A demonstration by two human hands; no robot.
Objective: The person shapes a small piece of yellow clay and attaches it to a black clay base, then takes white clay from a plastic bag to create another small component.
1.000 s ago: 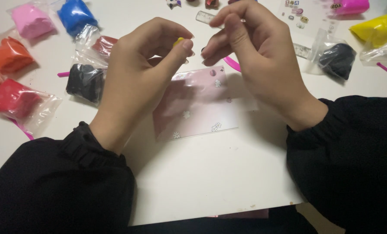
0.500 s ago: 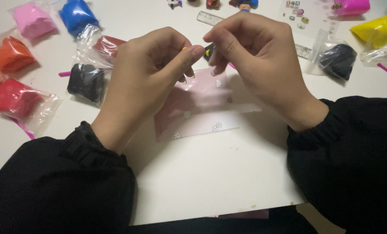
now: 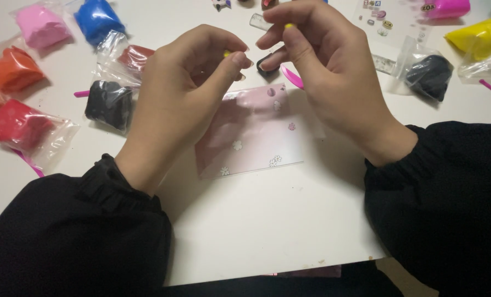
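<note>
My left hand (image 3: 188, 91) hovers over a pink flowered card (image 3: 254, 137) on the white table, its thumb and fingers pinched on a tiny yellow bit of clay (image 3: 227, 53). My right hand (image 3: 328, 71) is just to its right, fingertips pinched on another tiny yellow bit (image 3: 289, 25). Below the fingertips a small black clay piece (image 3: 266, 65) and a pink plastic tool (image 3: 293, 77) lie on the table. Both wrists wear black sleeves.
Bagged clay lies around: pink (image 3: 39, 27), blue (image 3: 98, 21), orange (image 3: 12, 69), red (image 3: 17, 125), dark red (image 3: 134, 56) and black (image 3: 109, 102) at left; black (image 3: 428, 74), yellow (image 3: 476, 38) and magenta (image 3: 446, 7) at right. A clear ruler (image 3: 385, 63) and sticker sheet (image 3: 383, 16) lie behind.
The fingertips, touching half a second ago, have drawn apart, each keeping a yellow bit. Both hands sit slightly higher over the card.
</note>
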